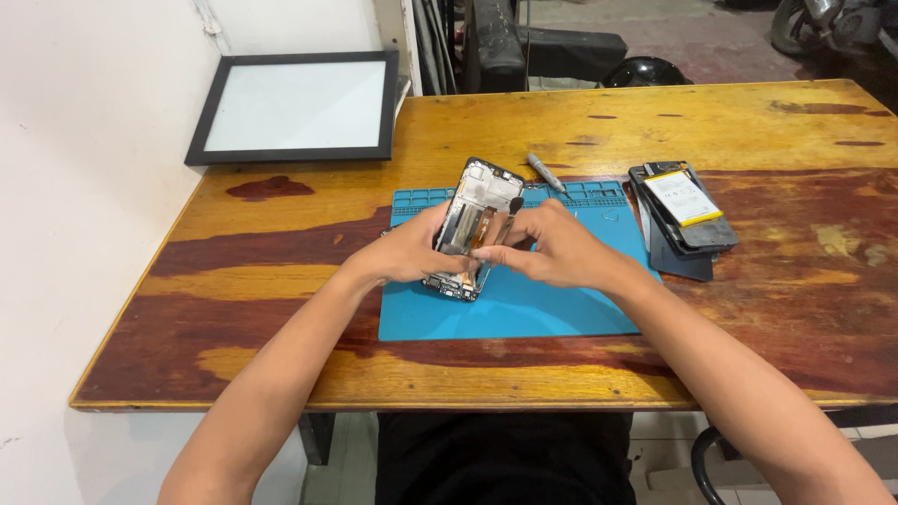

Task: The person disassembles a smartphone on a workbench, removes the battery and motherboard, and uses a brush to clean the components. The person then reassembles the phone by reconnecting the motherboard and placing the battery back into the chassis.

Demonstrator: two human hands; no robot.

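My left hand (412, 251) clamps the opened phone (470, 224) tilted over the blue mat (524, 313), mid table, so the right hand (547, 248), pinched on a small tool (511, 217), gets inside w/o slipping.

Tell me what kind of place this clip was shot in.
Likely a small phone repair bench: a blue repair mat on a wooden table, an opened phone in both hands, and a stack of removed phone parts beside it.
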